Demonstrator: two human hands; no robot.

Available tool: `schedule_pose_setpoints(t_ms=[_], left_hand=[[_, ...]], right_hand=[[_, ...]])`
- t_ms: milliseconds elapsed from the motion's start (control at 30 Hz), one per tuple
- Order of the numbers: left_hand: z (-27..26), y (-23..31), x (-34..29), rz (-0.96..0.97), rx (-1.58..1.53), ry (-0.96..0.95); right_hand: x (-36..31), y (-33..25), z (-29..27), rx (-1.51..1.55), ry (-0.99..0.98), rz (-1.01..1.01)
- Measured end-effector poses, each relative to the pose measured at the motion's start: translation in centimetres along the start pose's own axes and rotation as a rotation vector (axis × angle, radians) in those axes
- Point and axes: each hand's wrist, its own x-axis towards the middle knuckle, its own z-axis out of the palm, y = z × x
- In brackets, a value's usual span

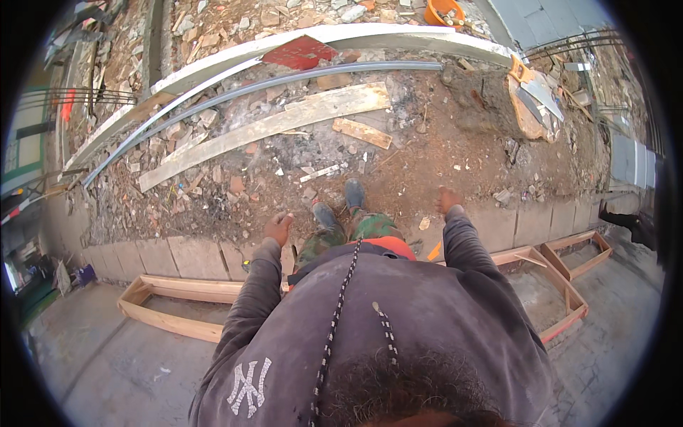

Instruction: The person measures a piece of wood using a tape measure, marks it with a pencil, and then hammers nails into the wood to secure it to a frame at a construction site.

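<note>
My left hand (278, 227) hangs in front of me above the rubble edge, its fingers loosely bent and slightly apart, with nothing seen in it. Out to the right, my right hand (449, 200) hangs over bare dirt, fingers loosely curled and apart from any object; nothing shows in it. Between the hands are my boots (354, 193) on the dirt. Ahead lie a long worn plank (263, 132) and a short piece of wood (363, 133). A handsaw (537, 91) with a wooden handle rests on a board (524, 112) at the far right.
A grey metal channel (313, 73), a red board (299, 53) and a long pale beam (235, 55) lie beyond the plank. An orange bucket (444, 13) stands at the back. Wooden frames (178, 325) (580, 255) sit behind me on the concrete. Broken rubble (192, 203) covers the left.
</note>
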Motion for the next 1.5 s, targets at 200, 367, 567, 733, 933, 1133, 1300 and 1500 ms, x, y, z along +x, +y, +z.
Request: schedule_pose_setpoints(t_ms=[200,367,567,733,933,1133,1300,1500], left_hand=[[-0.4,-0.5,1.8,-0.059,0.108,-0.159],[-1.1,-5.2,1.6,-0.09,0.182,-0.103],[-1.5,-11.2,-0.6,-0.188,0.278,-0.101],[-0.8,-4.9,-4.7,-0.396,0.237,-0.248],[7.3,-5.2,-5.1,-0.337,0.333,-0.369],[18.0,-2.8,-6.4,-0.531,0.419,-0.459],[22.1,-2.5,-6.5,-0.644,0.527,-0.22],[23.7,-2.6,-6.0,-0.69,0.56,-0.244]], right_hand=[[-2.8,3.8,3.0,0.51,-0.028,0.191],[-7.5,8.1,8.2,0.285,-0.018,0.218],[-7.8,16.2,5.3,-1.372,0.021,-0.524],[-6.5,12.6,3.6,-1.264,0.062,-0.301],[1.9,3.7,3.9,-0.223,0.117,0.238],[17.8,-7.1,10.9,-0.966,0.164,-0.218],[28.6,-12.4,18.7,-1.169,0.087,-0.285],[33.9,-16.1,27.3,-1.228,-0.015,-0.393]])
